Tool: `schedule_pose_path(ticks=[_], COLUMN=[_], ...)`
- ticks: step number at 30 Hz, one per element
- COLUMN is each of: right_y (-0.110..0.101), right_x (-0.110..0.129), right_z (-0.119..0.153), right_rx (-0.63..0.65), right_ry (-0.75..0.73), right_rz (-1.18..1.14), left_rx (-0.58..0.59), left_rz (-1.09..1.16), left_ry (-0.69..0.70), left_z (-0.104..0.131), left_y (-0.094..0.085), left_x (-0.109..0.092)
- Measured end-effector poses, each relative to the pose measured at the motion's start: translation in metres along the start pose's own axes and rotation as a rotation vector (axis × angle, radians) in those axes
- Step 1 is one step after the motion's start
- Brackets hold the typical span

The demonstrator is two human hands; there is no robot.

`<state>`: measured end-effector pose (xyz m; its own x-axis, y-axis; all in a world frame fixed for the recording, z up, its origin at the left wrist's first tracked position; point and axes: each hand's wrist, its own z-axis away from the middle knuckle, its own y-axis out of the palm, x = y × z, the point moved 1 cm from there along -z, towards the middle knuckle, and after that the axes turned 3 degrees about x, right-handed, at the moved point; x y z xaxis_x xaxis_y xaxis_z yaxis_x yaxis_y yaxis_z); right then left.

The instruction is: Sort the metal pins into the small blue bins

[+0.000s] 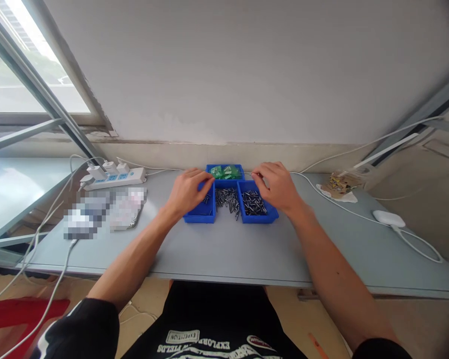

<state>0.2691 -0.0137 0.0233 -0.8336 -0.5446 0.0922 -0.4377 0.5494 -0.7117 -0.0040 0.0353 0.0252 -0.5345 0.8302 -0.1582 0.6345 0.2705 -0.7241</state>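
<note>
My left hand (189, 190) is over the left blue bin (199, 219), thumb and fingers pinched together near the bin's far edge. A few dark metal pieces show in that bin, which the hand partly covers. My right hand (276, 187) is above the right blue bin (257, 219), its thumb and fingertips also pressed together. Whatever either pinch holds is too small to make out. Many small metal pins or screws (253, 202) fill part of the right bin. Between the bins lies a loose pile of similar metal pieces (227, 199). Behind it, a blue bin (225, 166) contains green packets (226, 172).
A white power strip (115, 178) with plugs stands at the back left, with two blurred-out objects (129, 208) in front. On the right are a clear container of small parts (339, 183), a white charger (389, 218) and cables. A wall borders the grey table (228, 254) behind.
</note>
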Motion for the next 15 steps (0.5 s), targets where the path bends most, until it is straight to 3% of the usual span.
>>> schedule_pose_path(ticks=[4,10,13,15], right_y=[-0.011,-0.018,-0.023,-0.025], right_x=[-0.016,-0.029,-0.028,-0.025], right_z=[0.007,0.014,0.013,0.012], right_rx=[0.055,0.243,0.279,0.294], right_ry=[0.072,0.270,0.337,0.369], right_rz=[0.048,0.027,-0.014,-0.040], left_rx=[0.074,0.356,0.502,0.575], left_rz=[-0.126,-0.618,-0.747,-0.685], left_ry=[-0.290,-0.918,-1.190,-1.189], left_z=[0.025,0.129,0.173,0.189], left_y=[-0.048,-0.143,-0.170,-0.177], left_x=[0.023,0.103,0.138,0.151])
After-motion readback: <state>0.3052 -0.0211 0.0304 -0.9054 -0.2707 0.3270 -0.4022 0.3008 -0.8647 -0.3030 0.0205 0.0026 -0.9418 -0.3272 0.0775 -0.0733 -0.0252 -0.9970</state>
